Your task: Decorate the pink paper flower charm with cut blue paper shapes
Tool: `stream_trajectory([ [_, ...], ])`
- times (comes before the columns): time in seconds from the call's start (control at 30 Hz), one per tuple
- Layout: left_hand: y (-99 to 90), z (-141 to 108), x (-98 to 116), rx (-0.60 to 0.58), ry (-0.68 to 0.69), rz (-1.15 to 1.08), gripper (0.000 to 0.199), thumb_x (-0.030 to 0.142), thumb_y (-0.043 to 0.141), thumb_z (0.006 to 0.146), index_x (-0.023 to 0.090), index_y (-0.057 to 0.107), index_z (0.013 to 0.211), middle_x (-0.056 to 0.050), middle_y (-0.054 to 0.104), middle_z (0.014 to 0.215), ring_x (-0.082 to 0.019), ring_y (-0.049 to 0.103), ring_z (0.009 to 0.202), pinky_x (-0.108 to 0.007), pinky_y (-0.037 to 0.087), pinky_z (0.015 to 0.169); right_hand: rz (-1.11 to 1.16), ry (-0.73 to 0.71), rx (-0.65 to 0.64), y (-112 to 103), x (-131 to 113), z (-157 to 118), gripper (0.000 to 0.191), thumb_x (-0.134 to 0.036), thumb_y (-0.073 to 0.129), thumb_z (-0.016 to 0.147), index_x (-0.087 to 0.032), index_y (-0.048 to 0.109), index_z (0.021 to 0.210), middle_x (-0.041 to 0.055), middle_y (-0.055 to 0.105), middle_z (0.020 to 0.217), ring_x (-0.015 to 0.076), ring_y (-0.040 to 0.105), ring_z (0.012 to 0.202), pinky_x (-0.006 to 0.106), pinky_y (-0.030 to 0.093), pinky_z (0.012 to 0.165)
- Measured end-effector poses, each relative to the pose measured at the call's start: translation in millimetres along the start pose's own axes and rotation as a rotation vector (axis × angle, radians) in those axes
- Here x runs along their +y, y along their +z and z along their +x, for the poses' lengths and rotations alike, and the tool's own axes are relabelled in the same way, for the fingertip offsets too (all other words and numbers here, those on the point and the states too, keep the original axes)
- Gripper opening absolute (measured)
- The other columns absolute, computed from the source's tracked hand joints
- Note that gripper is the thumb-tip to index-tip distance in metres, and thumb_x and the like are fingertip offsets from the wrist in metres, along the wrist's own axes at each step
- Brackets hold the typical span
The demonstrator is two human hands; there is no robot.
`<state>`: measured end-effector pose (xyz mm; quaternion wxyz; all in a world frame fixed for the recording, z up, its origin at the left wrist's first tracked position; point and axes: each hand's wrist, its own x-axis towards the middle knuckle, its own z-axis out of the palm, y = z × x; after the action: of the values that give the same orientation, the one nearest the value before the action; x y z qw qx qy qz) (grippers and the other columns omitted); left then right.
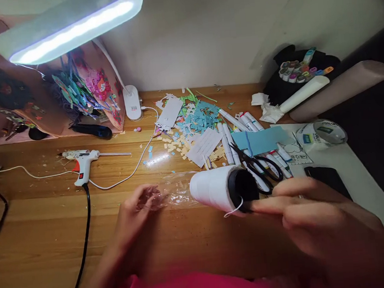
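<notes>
A cone of white thread (212,187) lies tilted in front of me, its black core opening turned toward the right. My right hand (318,209) holds the cone at that opening, with a finger at the core's edge. A short loose end of thread hangs over the rim. My left hand (138,216) is closed on crumpled clear plastic wrap (179,192), which stretches across to the narrow end of the cone. Black-handled scissors (257,165) lie just beyond the cone on top of markers.
Left on the wooden desk lies a white glue gun (84,164) with its cord. Paper scraps (196,121), markers (227,143) and blue paper (262,140) cover the back middle. A tape roll (322,132) and dark phone-like slab (328,181) sit right. A lamp (70,27) hangs overhead.
</notes>
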<state>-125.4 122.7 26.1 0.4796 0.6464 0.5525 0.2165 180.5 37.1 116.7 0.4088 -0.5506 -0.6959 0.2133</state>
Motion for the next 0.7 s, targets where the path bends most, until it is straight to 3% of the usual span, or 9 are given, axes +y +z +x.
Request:
stream_trajectory([
  [0.07,-0.3,-1.5,1.2,0.051,-0.101,-0.124,0.027,0.040,0.058,0.085,0.017,0.059,0.100,-0.007,0.069,0.096,-0.022,0.066,0.090,-0.032,0.053,0.077,-0.133,-0.148,0.016,3.3,-14.2,-0.7,0.024,-0.027,0.046,0.094,-0.039,0.063,0.107,-0.0025,0.073,0.089,0.0186,0.064,0.070,0.031,0.051,0.064],
  [0.13,0.3,-3.2,5.6,0.195,-0.144,-0.181,0.028,0.039,0.065,0.079,0.018,0.060,0.096,-0.006,0.069,0.092,-0.020,0.066,0.084,-0.030,0.053,0.073,-0.227,-0.199,0.026,7.5,-27.7,1.0,0.029,-0.027,0.034,0.099,-0.035,0.061,0.107,-0.0009,0.073,0.092,0.0181,0.065,0.075,0.031,0.051,0.073],
  [0.27,-0.6,-8.1,20.3,0.510,-0.085,-0.168,0.027,0.038,0.074,0.070,0.019,0.063,0.086,-0.001,0.068,0.084,-0.017,0.065,0.079,-0.026,0.051,0.070,-0.298,-0.294,-0.123,10.0,-36.5,6.3,0.023,-0.019,0.040,0.096,-0.028,0.061,0.097,0.0027,0.072,0.092,0.0157,0.064,0.082,0.027,0.050,0.086],
  [0.33,-2.3,-9.9,26.2,0.552,-0.065,-0.217,0.025,0.038,0.074,0.071,0.020,0.062,0.084,0.001,0.067,0.081,-0.016,0.064,0.078,-0.025,0.050,0.071,-0.297,-0.376,-0.228,11.7,-29.2,8.2,0.020,-0.017,0.044,0.093,-0.026,0.062,0.094,0.0036,0.072,0.091,0.0155,0.063,0.080,0.025,0.050,0.085],
  [0.4,-3.8,-10.3,28.9,0.560,-0.062,-0.270,0.024,0.037,0.074,0.072,0.021,0.062,0.085,0.002,0.067,0.081,-0.014,0.063,0.077,-0.023,0.048,0.072,-0.250,-0.355,-0.249,18.2,-16.2,9.6,0.020,-0.017,0.046,0.092,-0.027,0.063,0.093,0.0016,0.071,0.085,0.0150,0.063,0.074,0.025,0.052,0.076],
  [0.47,-4.5,-9.7,29.1,0.546,-0.073,-0.292,0.023,0.036,0.074,0.073,0.021,0.062,0.085,0.003,0.067,0.082,-0.013,0.063,0.079,-0.022,0.048,0.073,-0.106,-0.159,-0.149,29.8,0.1,10.6,0.016,-0.016,0.051,0.089,-0.028,0.061,0.088,-0.0012,0.068,0.078,0.0145,0.062,0.070,0.025,0.051,0.065],
  [0.53,-4.1,-8.8,28.3,0.534,-0.084,-0.301,0.023,0.036,0.074,0.073,0.020,0.062,0.085,0.002,0.067,0.082,-0.013,0.063,0.079,-0.021,0.048,0.073,0.150,0.168,0.017,44.4,17.3,10.8,0.013,-0.016,0.060,0.084,-0.025,0.053,0.078,-0.0025,0.067,0.075,0.0150,0.063,0.071,0.026,0.051,0.065],
  [0.63,-2.7,-8.8,27.7,0.513,-0.086,-0.303,0.022,0.035,0.073,0.074,0.020,0.063,0.084,0.002,0.067,0.082,-0.014,0.064,0.079,-0.022,0.049,0.073,0.528,0.609,0.203,64.7,41.0,6.8,0.036,-0.025,0.072,0.074,-0.023,0.037,0.069,-0.0033,0.065,0.068,0.0149,0.061,0.067,0.027,0.050,0.067],
  [0.7,-1.1,-9.3,28.2,0.500,-0.091,-0.304,0.021,0.035,0.073,0.074,0.020,0.062,0.085,0.001,0.068,0.082,-0.015,0.065,0.080,-0.023,0.050,0.073,0.685,0.768,0.235,74.2,53.1,0.1,0.044,-0.033,0.078,0.067,-0.023,0.035,0.068,-0.0043,0.062,0.064,0.0136,0.058,0.060,0.027,0.049,0.062],
])
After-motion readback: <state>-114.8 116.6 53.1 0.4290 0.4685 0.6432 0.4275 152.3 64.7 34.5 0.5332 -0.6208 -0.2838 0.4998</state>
